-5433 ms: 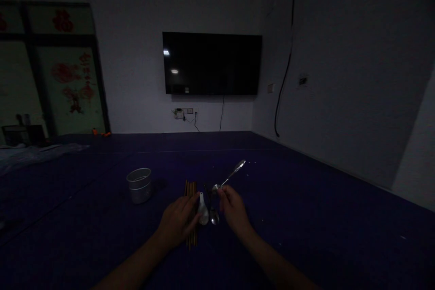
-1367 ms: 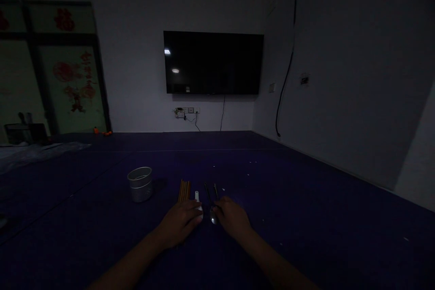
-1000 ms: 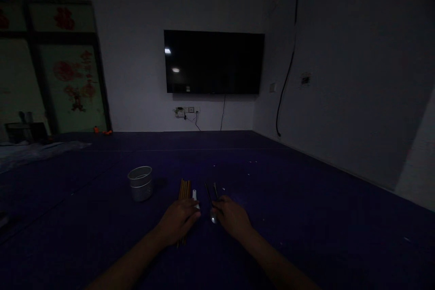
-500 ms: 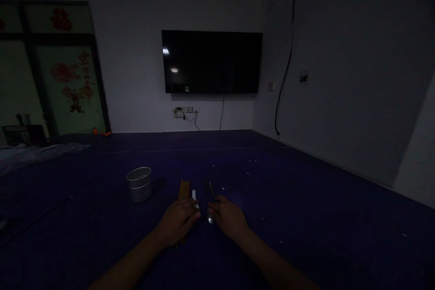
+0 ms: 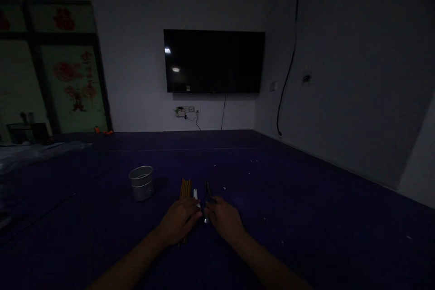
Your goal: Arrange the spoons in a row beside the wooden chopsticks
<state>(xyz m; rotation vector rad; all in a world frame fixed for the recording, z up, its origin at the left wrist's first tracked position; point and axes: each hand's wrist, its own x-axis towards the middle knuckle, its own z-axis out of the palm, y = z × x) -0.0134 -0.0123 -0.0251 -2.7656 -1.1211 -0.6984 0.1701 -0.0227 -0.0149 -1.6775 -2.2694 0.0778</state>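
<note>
My left hand (image 5: 180, 219) lies over a bundle of thin brown chopsticks (image 5: 185, 188), its fingers closed around the lower part of a white spoon (image 5: 195, 194). Just to the right, my right hand (image 5: 224, 218) pinches slim metal cutlery with dark handles (image 5: 207, 188). A shiny rounded end, like a spoon's bowl (image 5: 205, 220), shows below those fingertips. Exactly which pieces are gripped is partly hidden in the dim light. Left of the chopsticks, a grey metal cup (image 5: 142, 184) stands upright, apart from both hands.
The dark blue surface (image 5: 299, 217) reaches back to the wall, with small white scraps (image 5: 224, 188) scattered on it. Crumpled clear plastic (image 5: 47, 150) and a dark box (image 5: 29, 132) lie far left. Orange items (image 5: 108, 132) sit by the door; a television (image 5: 214, 61) hangs behind.
My right hand has shifted slightly left, bringing the metal cutlery closer to the white spoon. Its handles now stand nearer together. The left hand has barely moved; the view has turned slightly.
</note>
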